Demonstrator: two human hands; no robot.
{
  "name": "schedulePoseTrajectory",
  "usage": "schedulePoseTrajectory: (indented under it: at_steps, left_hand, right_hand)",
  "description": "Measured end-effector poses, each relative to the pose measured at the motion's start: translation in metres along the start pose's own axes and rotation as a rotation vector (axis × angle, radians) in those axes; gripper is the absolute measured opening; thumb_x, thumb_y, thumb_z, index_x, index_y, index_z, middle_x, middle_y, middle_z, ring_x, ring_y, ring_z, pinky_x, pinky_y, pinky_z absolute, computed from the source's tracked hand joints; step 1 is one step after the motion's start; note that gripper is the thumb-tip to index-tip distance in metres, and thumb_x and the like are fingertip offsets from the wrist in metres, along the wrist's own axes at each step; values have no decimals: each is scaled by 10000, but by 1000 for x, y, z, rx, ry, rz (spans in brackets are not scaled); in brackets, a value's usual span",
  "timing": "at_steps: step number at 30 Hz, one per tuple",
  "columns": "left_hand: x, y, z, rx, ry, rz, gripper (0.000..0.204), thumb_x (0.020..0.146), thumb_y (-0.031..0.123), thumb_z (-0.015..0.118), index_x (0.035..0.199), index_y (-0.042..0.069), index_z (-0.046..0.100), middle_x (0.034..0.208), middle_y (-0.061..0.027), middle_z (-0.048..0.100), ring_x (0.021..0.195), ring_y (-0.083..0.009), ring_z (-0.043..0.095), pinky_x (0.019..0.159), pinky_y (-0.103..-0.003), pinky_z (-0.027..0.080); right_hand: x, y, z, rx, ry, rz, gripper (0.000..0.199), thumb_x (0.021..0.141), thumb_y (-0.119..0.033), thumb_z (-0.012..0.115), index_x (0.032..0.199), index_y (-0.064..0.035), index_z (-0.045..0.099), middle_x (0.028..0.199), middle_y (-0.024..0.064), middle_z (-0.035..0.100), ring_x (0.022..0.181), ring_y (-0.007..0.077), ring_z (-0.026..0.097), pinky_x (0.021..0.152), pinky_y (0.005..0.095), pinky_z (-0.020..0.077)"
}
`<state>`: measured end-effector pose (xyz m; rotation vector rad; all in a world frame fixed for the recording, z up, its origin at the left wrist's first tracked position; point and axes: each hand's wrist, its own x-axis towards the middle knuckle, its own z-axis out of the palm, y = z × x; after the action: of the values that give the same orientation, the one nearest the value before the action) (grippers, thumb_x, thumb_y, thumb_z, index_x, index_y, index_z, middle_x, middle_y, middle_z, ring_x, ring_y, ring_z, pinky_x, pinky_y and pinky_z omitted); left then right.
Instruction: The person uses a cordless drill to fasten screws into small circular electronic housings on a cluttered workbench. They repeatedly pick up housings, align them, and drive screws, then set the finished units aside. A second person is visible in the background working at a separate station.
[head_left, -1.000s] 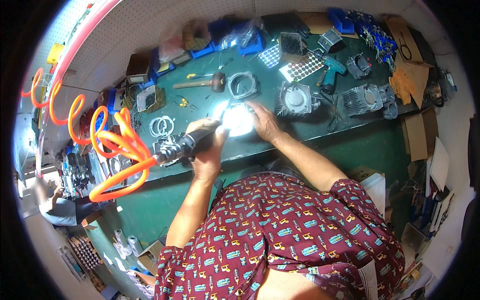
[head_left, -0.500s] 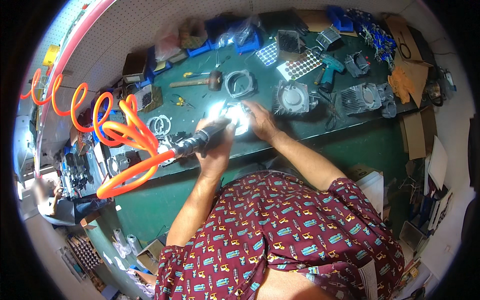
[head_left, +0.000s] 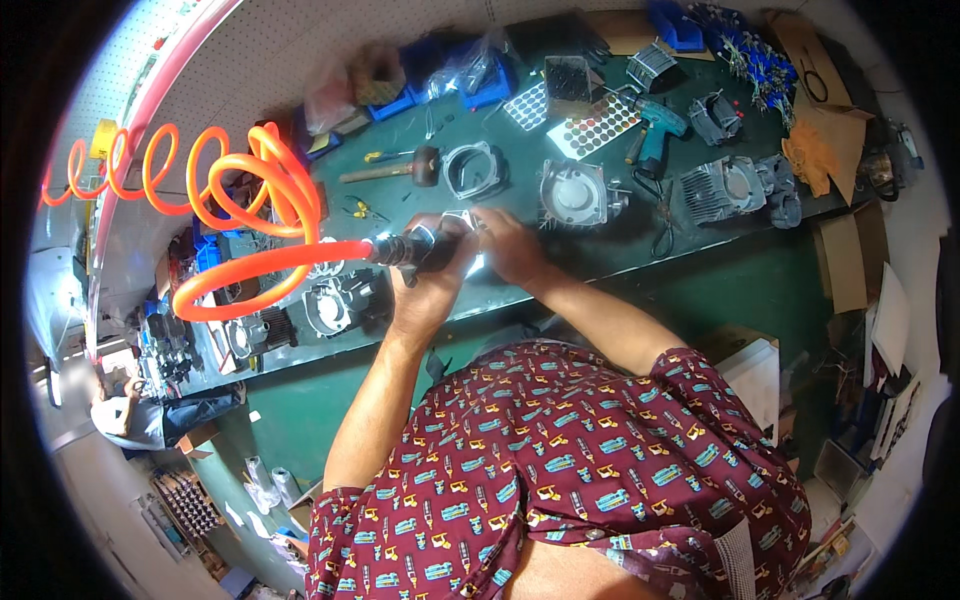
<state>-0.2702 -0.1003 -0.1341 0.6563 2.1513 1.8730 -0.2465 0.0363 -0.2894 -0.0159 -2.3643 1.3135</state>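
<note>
My left hand point(head_left: 430, 292) is closed around a black air tool point(head_left: 408, 250), joined to an orange coiled hose point(head_left: 270, 300). Its exact kind is hard to make out behind my fingers. My right hand point(head_left: 512, 250) is closed on a small bright metal part point(head_left: 460, 218), directly at the tool's front end. Fingers and glare cover most of that part. Both hands are over the bench's near side. Just beyond them lies a round metal housing ring point(head_left: 473, 170), and right of my right hand a finned motor housing point(head_left: 578, 193) rests on the bench.
A mallet point(head_left: 400, 170) and yellow-handled pliers point(head_left: 362, 208) lie to the left on the green bench point(head_left: 545, 125). A teal cordless drill point(head_left: 655, 135), scissors point(head_left: 664, 232), more housings point(head_left: 728, 188) and a sticker sheet point(head_left: 597, 124) are to the right. Another person point(head_left: 130, 410) sits at far left.
My left hand and the tool have turned slightly, and the hose has swung up. My right hand has drawn closer to the left, and the glare on the metal part has shrunk.
</note>
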Motion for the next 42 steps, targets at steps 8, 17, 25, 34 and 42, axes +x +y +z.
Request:
schedulePoseTrajectory:
  at_steps: [8, 17, 25, 34, 42]
  left_hand:
    - [-9, 30, -10, 132, 130, 56, 247, 860, -12, 713, 1074, 21, 592, 1114, -126, 666, 1055, -202, 635, 942, -358, 521]
    - [-35, 60, -144, 288, 445, 233, 208, 870, 14, 685, 1056, 13, 591, 1055, -112, 655, 1012, -230, 659, 966, -395, 506]
    - [-64, -11, -235, -120, 598, 111, 230, 880, -18, 692, 1076, 31, 581, 1051, -109, 645, 986, -217, 652, 963, -366, 518]
    - [-64, -59, -255, -229, 597, 119, 273, 867, -19, 724, 1089, 45, 577, 1050, -99, 653, 968, -203, 648, 925, -383, 542]
    - [-58, -50, -255, -178, 436, 123, 247, 831, -42, 741, 1031, 39, 621, 1016, -49, 657, 928, -138, 624, 826, -299, 536]
  right_hand:
    - [-3, -2, 8, 59, -33, 83, 432, 927, -247, 533, 1306, -45, 571, 1219, 186, 624, 1088, 400, 602, 948, 469, 485]
    - [13, -35, -19, -159, 112, -156, 482, 850, -152, 717, 1292, -20, 578, 1293, 192, 601, 1225, 371, 554, 1058, 455, 439]
    - [13, -128, 90, 219, -210, 154, 655, 822, -237, 719, 1395, -13, 495, 1369, 250, 546, 1283, 405, 511, 1092, 449, 413]
    - [-10, -111, 176, -11, -301, 119, 622, 901, -222, 621, 1439, 2, 401, 1412, 267, 448, 1331, 429, 435, 1123, 447, 375]
    - [-13, -108, 179, -29, -258, 116, 614, 891, -199, 630, 1441, -26, 419, 1385, 242, 501, 1293, 418, 472, 1101, 461, 390]
